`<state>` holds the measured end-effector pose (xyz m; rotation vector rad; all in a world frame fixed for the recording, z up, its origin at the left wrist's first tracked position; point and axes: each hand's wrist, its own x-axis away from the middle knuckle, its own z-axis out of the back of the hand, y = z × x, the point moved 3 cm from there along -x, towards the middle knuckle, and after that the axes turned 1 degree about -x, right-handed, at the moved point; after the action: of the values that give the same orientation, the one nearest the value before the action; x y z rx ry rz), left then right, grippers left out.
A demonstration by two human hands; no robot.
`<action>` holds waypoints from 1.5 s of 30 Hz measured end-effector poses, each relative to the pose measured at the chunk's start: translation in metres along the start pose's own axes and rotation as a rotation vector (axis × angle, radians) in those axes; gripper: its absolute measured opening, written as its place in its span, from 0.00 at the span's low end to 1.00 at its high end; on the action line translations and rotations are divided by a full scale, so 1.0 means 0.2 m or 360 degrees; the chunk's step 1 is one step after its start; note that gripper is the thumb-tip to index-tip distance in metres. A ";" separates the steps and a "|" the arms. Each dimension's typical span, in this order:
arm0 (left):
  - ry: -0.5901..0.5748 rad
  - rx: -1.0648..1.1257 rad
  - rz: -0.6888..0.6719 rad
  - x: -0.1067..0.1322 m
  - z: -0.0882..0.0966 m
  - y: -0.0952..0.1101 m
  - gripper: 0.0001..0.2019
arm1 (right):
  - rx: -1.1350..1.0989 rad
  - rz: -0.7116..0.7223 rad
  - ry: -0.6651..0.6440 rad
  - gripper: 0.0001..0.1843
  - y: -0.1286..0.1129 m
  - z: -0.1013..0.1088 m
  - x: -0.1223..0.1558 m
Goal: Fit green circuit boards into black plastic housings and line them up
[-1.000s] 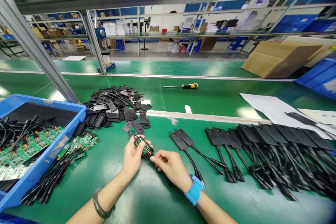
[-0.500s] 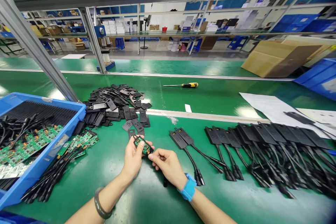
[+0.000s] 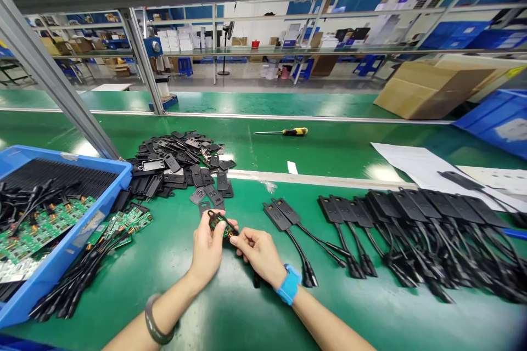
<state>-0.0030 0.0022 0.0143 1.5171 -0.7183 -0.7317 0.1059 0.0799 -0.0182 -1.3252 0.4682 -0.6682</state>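
Over the green bench, my left hand [image 3: 209, 247] grips a green circuit board [image 3: 219, 224] with a small digit display, seated in a black plastic case. Its thumb presses on the board's face. My right hand [image 3: 259, 252] pinches the lower end, where coloured wires meet the black cable; the fingers hide most of that joint. A black cable end [image 3: 257, 281] shows below the right hand. Just beyond the left hand lie loose black case covers [image 3: 213, 194]. To the right of my hands rest two closed black units [image 3: 281, 214] with cables.
A blue bin [image 3: 88, 230] on the left holds boards and black parts. Beside it lie wired boards [image 3: 119, 227]. Behind is a heap of black cases [image 3: 173, 162]. A screwdriver [image 3: 294, 131] lies farther back. Several cabled units [image 3: 407, 208] line the right, near white paper [image 3: 401, 162].
The view has shifted slightly. Both hands stay on the board, which now sits tilted a little differently, with the right thumb still pressed at its wired end.
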 end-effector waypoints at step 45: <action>-0.0331 0.0081 0.0628 0.00 0.00 -0.09 0.21 | 0.1607 0.0396 -0.0032 0.06 -0.18 0.35 -0.30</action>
<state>-0.0023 0.0032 -0.0039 1.3000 -1.1615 -0.5767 0.1009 0.1674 0.0274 -0.3117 0.2078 -0.5563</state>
